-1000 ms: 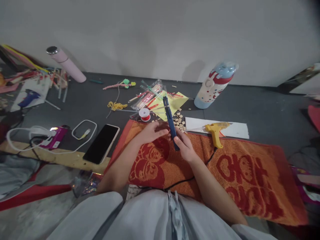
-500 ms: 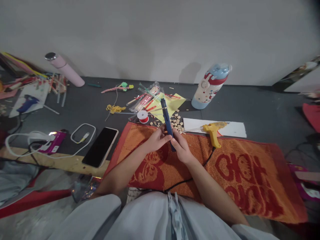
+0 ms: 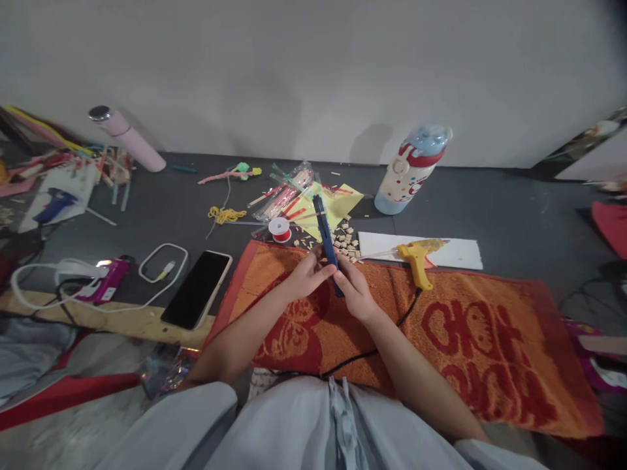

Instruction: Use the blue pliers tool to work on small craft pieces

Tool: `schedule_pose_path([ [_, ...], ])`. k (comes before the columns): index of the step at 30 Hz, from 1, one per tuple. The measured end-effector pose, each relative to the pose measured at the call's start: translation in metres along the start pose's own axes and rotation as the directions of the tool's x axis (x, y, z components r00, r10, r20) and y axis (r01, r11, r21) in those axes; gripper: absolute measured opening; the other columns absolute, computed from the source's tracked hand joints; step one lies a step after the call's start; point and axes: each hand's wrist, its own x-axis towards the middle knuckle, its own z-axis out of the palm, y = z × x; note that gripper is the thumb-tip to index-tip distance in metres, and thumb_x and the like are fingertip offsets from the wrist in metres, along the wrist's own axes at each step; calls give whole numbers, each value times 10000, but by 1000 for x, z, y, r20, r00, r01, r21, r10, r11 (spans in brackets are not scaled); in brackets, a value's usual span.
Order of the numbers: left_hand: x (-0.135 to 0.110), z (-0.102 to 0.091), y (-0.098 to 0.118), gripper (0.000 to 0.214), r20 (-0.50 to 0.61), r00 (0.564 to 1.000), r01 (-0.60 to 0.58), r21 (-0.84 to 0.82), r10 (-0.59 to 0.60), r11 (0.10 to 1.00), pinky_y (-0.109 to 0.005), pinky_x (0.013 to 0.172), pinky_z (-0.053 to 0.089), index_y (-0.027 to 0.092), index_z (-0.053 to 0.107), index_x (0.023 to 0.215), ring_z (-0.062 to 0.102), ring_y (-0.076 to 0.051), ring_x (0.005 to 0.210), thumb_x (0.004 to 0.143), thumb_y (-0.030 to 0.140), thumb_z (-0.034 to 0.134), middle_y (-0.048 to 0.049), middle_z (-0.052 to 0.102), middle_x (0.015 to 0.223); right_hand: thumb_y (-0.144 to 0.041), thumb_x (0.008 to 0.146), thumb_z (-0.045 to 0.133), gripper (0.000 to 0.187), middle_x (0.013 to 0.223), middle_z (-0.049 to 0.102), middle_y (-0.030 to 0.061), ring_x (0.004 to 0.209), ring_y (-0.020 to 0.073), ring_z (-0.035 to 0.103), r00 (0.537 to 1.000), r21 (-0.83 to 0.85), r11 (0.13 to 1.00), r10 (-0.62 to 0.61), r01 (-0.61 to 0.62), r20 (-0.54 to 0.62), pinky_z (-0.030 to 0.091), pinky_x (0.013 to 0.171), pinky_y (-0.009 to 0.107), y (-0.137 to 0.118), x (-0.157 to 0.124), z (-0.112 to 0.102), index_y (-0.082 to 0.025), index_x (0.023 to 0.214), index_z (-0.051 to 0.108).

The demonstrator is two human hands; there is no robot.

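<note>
The left hand (image 3: 307, 275) and right hand (image 3: 357, 288) curl closed around the dark blue tool (image 3: 325, 234) above the orange towel (image 3: 441, 365), where a loosened grip could drop it and scatter the small wooden pieces (image 3: 347, 244) just beyond the towel.

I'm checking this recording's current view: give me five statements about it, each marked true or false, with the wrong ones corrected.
1. The left hand and right hand both touch the dark blue tool. True.
2. The yellow glue gun lies partly over the white board. True.
3. The phone lies on the orange towel. False: it lies left of the towel.
4. The red-and-white spool is right of the tool. False: it is left.
5. The yellow string lies left of the spool. True.
</note>
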Motion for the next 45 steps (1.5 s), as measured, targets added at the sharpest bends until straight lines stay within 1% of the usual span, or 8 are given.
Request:
schedule_pose_path([
  [18, 3, 2, 0, 612, -15, 1000, 15, -16, -15, 1000, -375, 961, 449, 175, 553, 1121, 545, -259, 1125, 703, 606, 672, -106, 602, 1165, -575, 903, 420, 535, 1193, 634, 119, 1113, 262, 584, 1000, 44, 999, 16, -15, -10, 416, 1017, 430, -1, 1, 1, -184, 1248, 542],
  [25, 8, 1, 7, 597, 12, 996, 94, -74, -93, 993, -326, 816, 492, 158, 567, 1020, 620, -188, 883, 628, 569, 752, -72, 647, 998, -657, 838, 474, 604, 1203, 642, 96, 1121, 260, 573, 996, 162, 983, 90, -85, -27, 423, 1001, 411, -5, 4, 0, -192, 1202, 598],
  [28, 10, -7, 11, 640, -15, 994, 101, -155, -105, 983, -304, 746, 512, 167, 538, 1064, 639, -155, 791, 609, 552, 773, -68, 657, 996, -671, 820, 489, 626, 1106, 676, 85, 980, 243, 624, 990, 221, 965, 142, -141, 9, 484, 894, 393, -9, 4, -2, -198, 1218, 591],
  [31, 15, -21, 15, 705, -162, 983, 37, -270, -83, 962, -317, 812, 521, 173, 520, 1080, 656, -193, 933, 553, 538, 813, -83, 661, 1056, -690, 808, 485, 665, 1016, 691, 93, 877, 239, 641, 980, 238, 951, 194, -199, 42, 506, 832, 396, -10, 3, -4, -178, 1222, 586],
  [33, 18, -33, 18, 727, -241, 967, -2, -327, -82, 945, -337, 800, 529, 169, 516, 1084, 671, -221, 946, 552, 577, 796, -106, 663, 1091, -708, 786, 499, 700, 1109, 673, 114, 988, 261, 627, 977, 225, 951, 211, -214, 37, 474, 926, 419, -9, 3, -6, -170, 1225, 583],
  [37, 20, -58, 26, 690, -362, 932, -75, -293, -38, 953, -344, 825, 529, 160, 548, 1105, 675, -229, 976, 581, 526, 807, -119, 669, 1138, -736, 729, 547, 786, 1368, 545, 119, 1257, 297, 497, 961, 170, 946, 276, -275, 18, 342, 1093, 454, -3, 0, -7, -196, 1299, 536],
  [40, 17, -70, 30, 635, -308, 951, -40, -246, -39, 969, -325, 822, 532, 157, 596, 1105, 675, -225, 983, 584, 428, 836, -103, 690, 1101, -724, 727, 565, 789, 1410, 512, 112, 1306, 303, 454, 959, 104, 954, 280, -282, 37, 307, 1120, 461, -1, -3, -8, -209, 1324, 524],
  [45, 13, -74, 33, 478, -184, 983, 4, -141, -30, 990, -312, 781, 533, 128, 702, 964, 688, -204, 854, 586, 388, 837, -82, 722, 959, -643, 799, 557, 704, 1396, 528, 113, 1300, 303, 464, 970, 70, 983, 153, -169, 191, 329, 1109, 459, -3, -3, -11, -199, 1344, 508],
])
